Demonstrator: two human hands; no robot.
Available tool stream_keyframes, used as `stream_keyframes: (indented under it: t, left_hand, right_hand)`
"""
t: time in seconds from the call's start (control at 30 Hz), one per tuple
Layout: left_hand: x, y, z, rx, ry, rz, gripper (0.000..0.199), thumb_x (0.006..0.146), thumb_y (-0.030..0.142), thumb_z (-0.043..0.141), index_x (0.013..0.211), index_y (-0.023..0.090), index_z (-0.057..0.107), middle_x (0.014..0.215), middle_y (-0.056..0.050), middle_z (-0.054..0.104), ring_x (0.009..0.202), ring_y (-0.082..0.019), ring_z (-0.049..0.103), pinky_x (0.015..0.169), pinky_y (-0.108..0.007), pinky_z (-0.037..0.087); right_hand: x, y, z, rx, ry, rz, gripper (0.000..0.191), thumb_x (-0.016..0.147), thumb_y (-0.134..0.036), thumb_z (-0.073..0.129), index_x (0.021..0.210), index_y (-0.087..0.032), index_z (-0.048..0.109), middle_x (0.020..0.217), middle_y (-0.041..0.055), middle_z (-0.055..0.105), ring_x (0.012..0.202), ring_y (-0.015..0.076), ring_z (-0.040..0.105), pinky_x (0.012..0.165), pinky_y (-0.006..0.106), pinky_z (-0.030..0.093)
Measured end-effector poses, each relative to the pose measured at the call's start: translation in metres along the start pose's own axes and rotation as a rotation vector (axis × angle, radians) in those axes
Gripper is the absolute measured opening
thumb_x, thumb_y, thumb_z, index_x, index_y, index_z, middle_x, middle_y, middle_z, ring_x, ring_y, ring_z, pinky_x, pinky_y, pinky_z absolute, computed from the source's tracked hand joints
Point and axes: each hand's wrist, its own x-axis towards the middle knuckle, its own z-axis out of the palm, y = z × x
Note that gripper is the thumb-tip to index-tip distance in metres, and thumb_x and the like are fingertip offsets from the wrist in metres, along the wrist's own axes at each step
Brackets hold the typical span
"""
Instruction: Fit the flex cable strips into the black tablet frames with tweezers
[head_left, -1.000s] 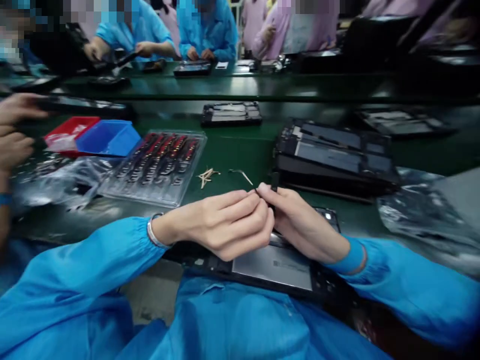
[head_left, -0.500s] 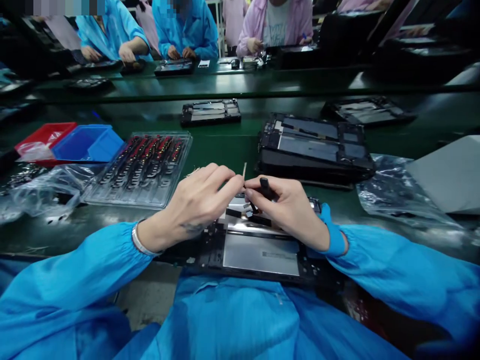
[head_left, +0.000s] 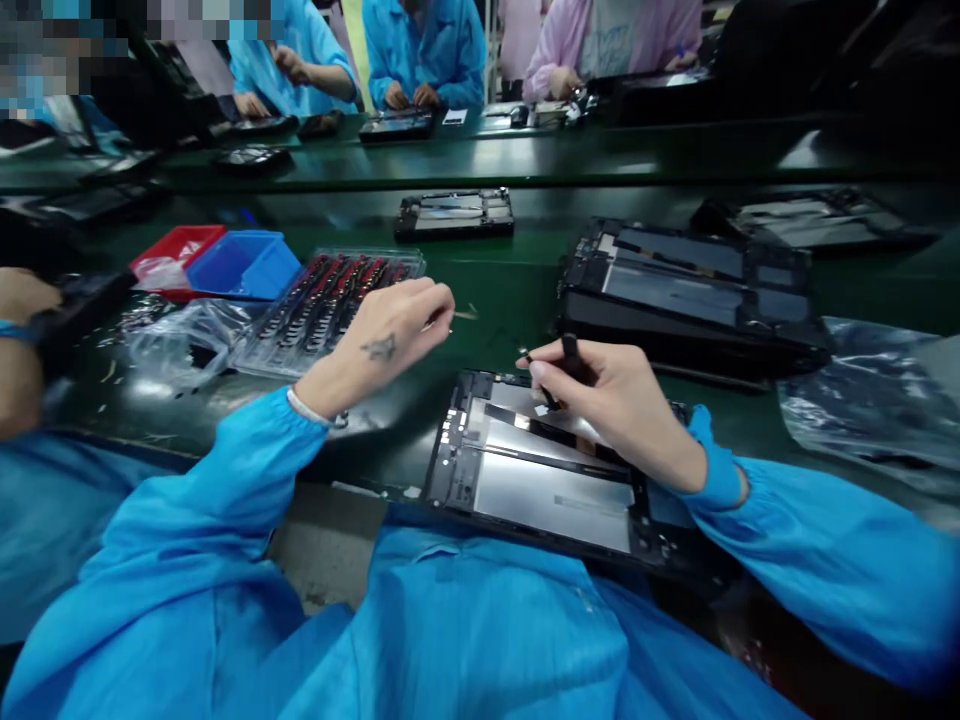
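My left hand is raised beside the clear tray, thumb and forefinger pinched together; what they hold, if anything, I cannot make out. A pale thin strip shows just beyond its fingertips. Over the upper part of an opened tablet, my right hand pinches a small black part with a shiny tip. A dark stick-like tool pokes up between thumb and forefinger of that same hand. The tablet, with silver panels and a dark ribbon cable, lies at the front edge, partly covered by my right hand.
Stacked opened tablets stand behind my right hand, with plastic film beside them. A clear tray of black-and-red parts sits left, near blue and red bins. A co-worker's hand is at far left.
My left hand has moved left and up, away from the right hand's fingertips. The right hand keeps its grip above the tablet. The view has shifted, and a co-worker's arm now shows at left.
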Motion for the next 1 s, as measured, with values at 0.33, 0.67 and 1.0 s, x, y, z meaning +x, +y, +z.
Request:
stream_keyframes:
  t: [0.33, 0.67, 1.0]
  left_hand:
    - [-0.017, -0.042, 0.008, -0.119, -0.367, -0.041, 0.054, 0.086, -0.001, 0.041, 0.134, 0.013, 0.060, 0.129, -0.014, 0.065, 0.118, -0.023, 0.062, 0.101, -0.039, 0.050]
    - [0.030, 0.056, 0.004, -1.276, -0.122, -0.329, 0.029, 0.097, 0.040, 0.062, 0.092, 0.014, 0.075, 0.087, -0.004, 0.073, 0.079, -0.014, 0.065, 0.070, -0.025, 0.049]
    - [0.036, 0.042, -0.018, -0.606, -0.375, 0.090, 0.021, 0.098, 0.028, 0.059, 0.082, 0.016, 0.066, 0.078, 0.001, 0.057, 0.070, -0.012, 0.053, 0.062, -0.024, 0.036]
  right_hand:
    - [0.003, -0.004, 0.002, 0.374, -0.013, 0.357, 0.021, 0.080, -0.038, 0.077, 0.077, -0.017, 0.073, 0.076, 0.0047, 0.068, 0.063, 0.0136, 0.059, 0.047, 0.023, 0.047]
    - [-0.006, 0.003, 0.009, 0.426, 0.081, 0.206, 0.026, 0.087, -0.041, 0.071, 0.092, -0.016, 0.073, 0.069, -0.0012, 0.062, 0.057, 0.0085, 0.047, 0.054, 0.025, 0.039]
    - [0.002, -0.006, -0.009, 0.136, 0.119, -0.055, 0.013, 0.089, -0.030, 0.068, 0.084, -0.018, 0.070, 0.076, -0.0002, 0.066, 0.071, 0.0122, 0.057, 0.067, 0.027, 0.045]
